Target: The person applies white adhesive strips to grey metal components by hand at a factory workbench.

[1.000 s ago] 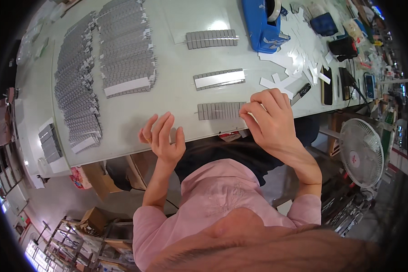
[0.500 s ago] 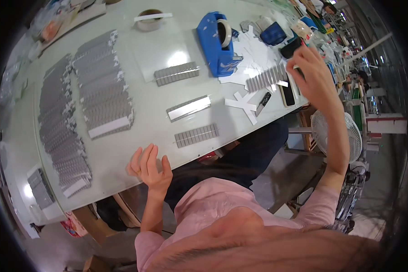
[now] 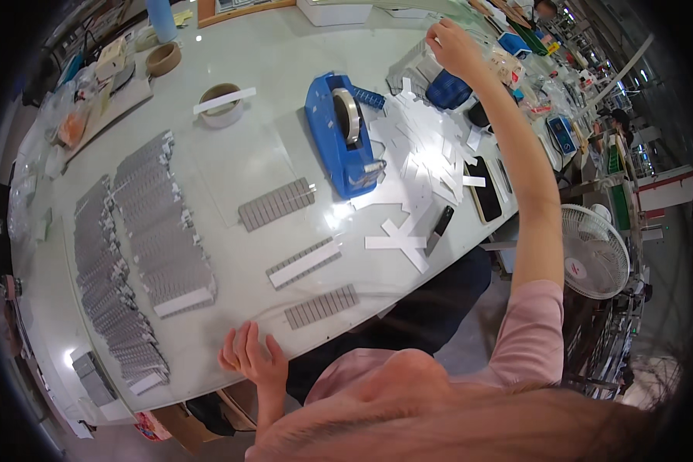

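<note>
My right arm stretches to the far right, and the fingers of my right hand (image 3: 456,50) are pinched together. A pale grey ribbed strip (image 3: 421,61) shows just below the fingertips and seems to be held by them; its edges are hard to make out against clear plastic. Above the table's front edge, my left hand (image 3: 256,356) is open, fingers apart and holding nothing. Nearest to it lies a grey segmented strip (image 3: 321,306). Farther off are a grey strip with a white band (image 3: 306,263) along it and another grey segmented strip (image 3: 276,205).
Two long rows of grey strips (image 3: 165,231) lie at the left. A blue tape dispenser (image 3: 335,146) stands mid-table, beside white paper slips (image 3: 423,146). A tape roll (image 3: 222,106), a black-handled knife (image 3: 440,228), a phone (image 3: 485,189) and a fan (image 3: 593,250) are around.
My right hand has moved away to the far side, with the grey strip gone from above the paper slips. My left hand stays open near the front edge. The view has shifted.
</note>
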The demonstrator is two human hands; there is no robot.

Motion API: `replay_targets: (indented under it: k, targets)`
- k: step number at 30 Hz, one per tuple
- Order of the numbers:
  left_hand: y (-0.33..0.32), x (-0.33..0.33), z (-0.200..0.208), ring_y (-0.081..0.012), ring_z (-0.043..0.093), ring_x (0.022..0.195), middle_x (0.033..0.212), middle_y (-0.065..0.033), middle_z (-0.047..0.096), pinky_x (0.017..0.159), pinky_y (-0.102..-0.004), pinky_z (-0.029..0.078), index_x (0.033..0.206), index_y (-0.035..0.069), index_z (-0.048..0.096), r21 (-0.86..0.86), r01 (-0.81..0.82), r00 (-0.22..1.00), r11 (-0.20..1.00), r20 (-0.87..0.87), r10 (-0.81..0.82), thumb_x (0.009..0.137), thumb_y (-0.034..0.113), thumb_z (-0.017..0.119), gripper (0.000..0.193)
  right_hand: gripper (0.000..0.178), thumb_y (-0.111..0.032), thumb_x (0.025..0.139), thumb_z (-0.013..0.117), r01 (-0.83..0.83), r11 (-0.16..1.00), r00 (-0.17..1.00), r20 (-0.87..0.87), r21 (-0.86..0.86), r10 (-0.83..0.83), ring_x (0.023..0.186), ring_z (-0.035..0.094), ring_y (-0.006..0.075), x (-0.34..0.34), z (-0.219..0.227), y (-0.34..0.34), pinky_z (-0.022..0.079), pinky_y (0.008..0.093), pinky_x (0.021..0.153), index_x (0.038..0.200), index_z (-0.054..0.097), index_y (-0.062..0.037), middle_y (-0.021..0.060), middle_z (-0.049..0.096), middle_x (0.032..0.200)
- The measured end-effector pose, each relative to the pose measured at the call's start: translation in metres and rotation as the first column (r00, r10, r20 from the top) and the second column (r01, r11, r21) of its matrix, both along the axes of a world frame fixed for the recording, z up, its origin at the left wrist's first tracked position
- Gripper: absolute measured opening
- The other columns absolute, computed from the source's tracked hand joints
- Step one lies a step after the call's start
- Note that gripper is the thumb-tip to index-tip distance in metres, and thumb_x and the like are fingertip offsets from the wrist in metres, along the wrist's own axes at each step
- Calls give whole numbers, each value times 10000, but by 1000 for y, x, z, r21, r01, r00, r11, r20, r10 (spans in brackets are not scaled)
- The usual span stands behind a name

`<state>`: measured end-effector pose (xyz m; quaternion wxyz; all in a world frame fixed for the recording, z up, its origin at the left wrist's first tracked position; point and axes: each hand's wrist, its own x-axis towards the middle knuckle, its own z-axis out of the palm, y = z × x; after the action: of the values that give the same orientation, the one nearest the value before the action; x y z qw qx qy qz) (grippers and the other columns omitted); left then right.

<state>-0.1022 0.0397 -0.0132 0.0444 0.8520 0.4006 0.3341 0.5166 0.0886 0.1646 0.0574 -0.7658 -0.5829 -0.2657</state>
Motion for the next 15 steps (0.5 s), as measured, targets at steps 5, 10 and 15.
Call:
replay_targets:
  k: [5, 10, 15]
  targets:
    - [1, 4, 10, -315, 544, 1177, 1188, -46, 661, 1059, -507, 267, 1145, 76, 662, 6, -5, 996, 1000, -91, 6, 861, 165, 656, 298, 153, -199, 915, 582, 153, 985, 965, -225, 76, -132, 916, 631, 385, 69, -66, -7, 528, 465, 761, 901, 630, -54, 155, 620, 985]
    - [1, 11, 19, -323, 532, 1188, 1189, -52, 659, 1051, -513, 277, 1148, 71, 658, -40, -22, 986, 999, -168, 15, 852, 149, 661, 306, 133, -172, 930, 545, 284, 959, 916, -294, -6, -273, 908, 632, 390, 91, -125, -46, 528, 466, 767, 919, 617, -61, 168, 613, 987]
    - [2, 12, 17, -321, 527, 1197, 1190, -54, 659, 1052, -505, 275, 1156, 70, 654, -45, -27, 983, 999, -183, 18, 852, 143, 657, 313, 102, -144, 904, 570, 276, 961, 957, -91, 10, -274, 989, 627, 363, 84, -115, -62, 531, 470, 762, 915, 629, -61, 139, 612, 980]
